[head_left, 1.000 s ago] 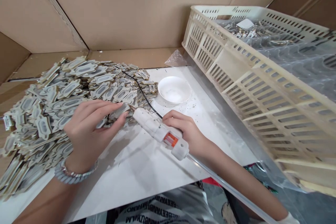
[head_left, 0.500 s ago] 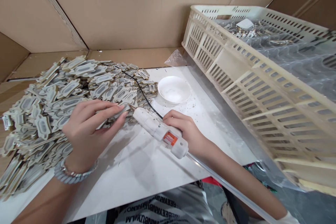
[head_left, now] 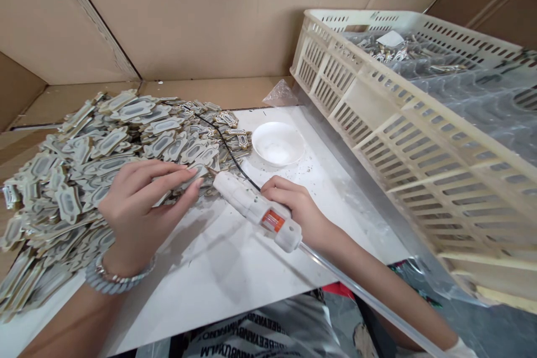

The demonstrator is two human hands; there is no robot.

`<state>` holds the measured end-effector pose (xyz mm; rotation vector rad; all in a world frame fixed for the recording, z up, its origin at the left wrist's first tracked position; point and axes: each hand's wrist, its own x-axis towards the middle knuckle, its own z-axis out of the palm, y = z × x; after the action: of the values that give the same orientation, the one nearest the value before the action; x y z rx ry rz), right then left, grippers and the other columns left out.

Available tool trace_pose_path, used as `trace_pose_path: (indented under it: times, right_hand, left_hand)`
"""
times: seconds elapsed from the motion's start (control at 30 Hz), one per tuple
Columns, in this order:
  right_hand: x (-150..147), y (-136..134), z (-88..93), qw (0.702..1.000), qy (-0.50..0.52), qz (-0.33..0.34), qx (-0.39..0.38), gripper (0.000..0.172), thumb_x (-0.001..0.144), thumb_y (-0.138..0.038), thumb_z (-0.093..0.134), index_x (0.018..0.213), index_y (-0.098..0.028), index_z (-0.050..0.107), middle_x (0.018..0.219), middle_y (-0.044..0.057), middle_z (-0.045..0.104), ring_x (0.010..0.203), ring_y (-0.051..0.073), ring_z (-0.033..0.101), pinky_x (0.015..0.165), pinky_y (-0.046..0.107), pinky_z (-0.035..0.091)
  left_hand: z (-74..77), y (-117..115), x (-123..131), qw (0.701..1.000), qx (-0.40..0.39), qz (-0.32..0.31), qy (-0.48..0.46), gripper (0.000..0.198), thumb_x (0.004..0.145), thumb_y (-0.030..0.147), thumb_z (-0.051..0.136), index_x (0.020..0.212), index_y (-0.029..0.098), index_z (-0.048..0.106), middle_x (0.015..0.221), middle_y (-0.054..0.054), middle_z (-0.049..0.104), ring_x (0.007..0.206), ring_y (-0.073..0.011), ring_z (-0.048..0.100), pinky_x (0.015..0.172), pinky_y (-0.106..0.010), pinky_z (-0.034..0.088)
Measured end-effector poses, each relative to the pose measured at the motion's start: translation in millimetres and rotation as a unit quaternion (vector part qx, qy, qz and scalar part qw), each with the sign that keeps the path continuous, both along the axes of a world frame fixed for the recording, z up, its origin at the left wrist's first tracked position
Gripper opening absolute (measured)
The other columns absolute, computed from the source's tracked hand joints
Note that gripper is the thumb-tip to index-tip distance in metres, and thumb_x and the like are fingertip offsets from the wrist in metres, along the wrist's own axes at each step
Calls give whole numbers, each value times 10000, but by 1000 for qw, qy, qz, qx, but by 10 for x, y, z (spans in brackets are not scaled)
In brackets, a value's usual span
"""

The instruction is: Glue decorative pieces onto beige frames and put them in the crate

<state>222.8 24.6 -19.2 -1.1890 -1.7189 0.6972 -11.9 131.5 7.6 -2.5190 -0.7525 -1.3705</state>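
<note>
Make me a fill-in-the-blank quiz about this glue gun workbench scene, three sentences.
1. The right hand grips a white ____ gun with an orange label.
2. The left hand pinches one flat cream-edged grey plaque at the gun's ____.
3. The round white shallow dish sits beside a slatted cream plastic ____.

Missing words: glue; nozzle; crate

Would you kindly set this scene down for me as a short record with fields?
Setting: white table walled in by cardboard
Left hand: holds a flat shaped piece at the edge of the pile of pieces
Right hand: grips a white glue gun, nozzle at the held piece
Cord: black cord runs from the gun over the pile
Dish: small white dish behind the gun
Crate: cream slotted crate at right, lined with clear plastic
Wrist: bracelet on the left wrist
</note>
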Motion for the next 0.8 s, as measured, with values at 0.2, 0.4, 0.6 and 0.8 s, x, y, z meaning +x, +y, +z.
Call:
trace_pose_path:
  times: [0.2,0.4,0.6,0.8]
  right_hand:
    - [-1,-1,-2,1000,4,2,1,51,795,-212,655,757,-195,627,807,29,571,718,160,582,649,267,467]
    - [7,4,2,1000,13,-1,-3,36,762,-194,659,755,-192,624,812,24,565,714,158,582,653,266,461]
    - [4,22,-12,998,35,-41,15,85,806,-240,690,761,-202,628,828,23,600,736,153,592,665,264,477]
    - [2,-3,104,985,89,-150,1,221,815,-412,719,776,-222,613,790,20,613,699,166,566,626,300,469]
  left_hand:
    - [11,-1,-4,1000,-17,9,-2,85,769,222,782,817,252,719,776,-23,763,695,-201,692,707,-372,563]
    - [-3,7,-33,1000,2,-7,0,162,753,152,788,875,227,712,798,-60,758,732,-227,688,730,-400,560]
    - [9,0,-35,999,6,-35,15,219,743,111,791,912,216,699,820,-68,752,746,-218,687,738,-387,558]
    - [40,-22,-40,1000,10,-10,13,226,780,177,778,974,249,687,834,-34,746,785,-214,692,792,-384,558]
